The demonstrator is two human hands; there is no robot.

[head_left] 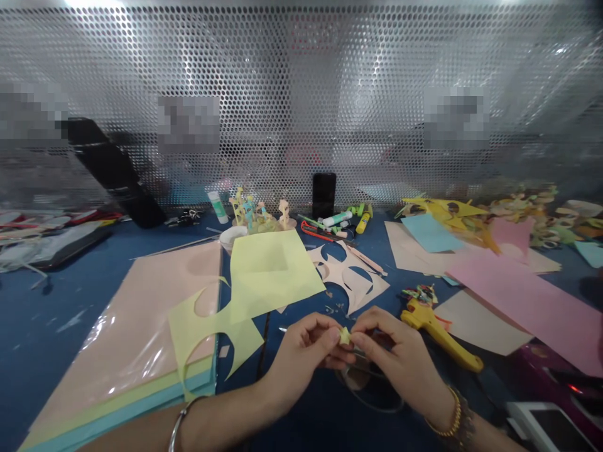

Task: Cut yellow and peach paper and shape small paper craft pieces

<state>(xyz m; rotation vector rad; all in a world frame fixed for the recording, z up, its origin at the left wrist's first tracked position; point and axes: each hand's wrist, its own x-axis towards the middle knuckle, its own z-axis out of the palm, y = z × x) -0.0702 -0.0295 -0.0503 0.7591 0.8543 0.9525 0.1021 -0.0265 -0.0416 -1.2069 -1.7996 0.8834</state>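
Note:
A small yellow paper piece [345, 336] is held between my two hands near the front middle of the table. My left hand [313, 345] pinches its left side between thumb and fingers. From the right, my right hand [393, 348] grips the piece with thumb and forefinger. Beneath my hands lies a clear round item [372, 392], partly hidden by my right hand. A cut-out white-pink sheet [346, 273] lies just beyond my hands, with tiny scraps beside it. Left of them are a yellow sheet [268, 270] and a cut yellow sheet [211, 323].
A yellow hole punch [443, 336] lies right of my right hand. Pink sheets [532, 301] spread farther right. Wrapped pink paper [146, 314] covers the left. A phone [324, 195], glue stick [218, 207], white bowl [233, 237] and small paper figures [249, 212] stand at the back.

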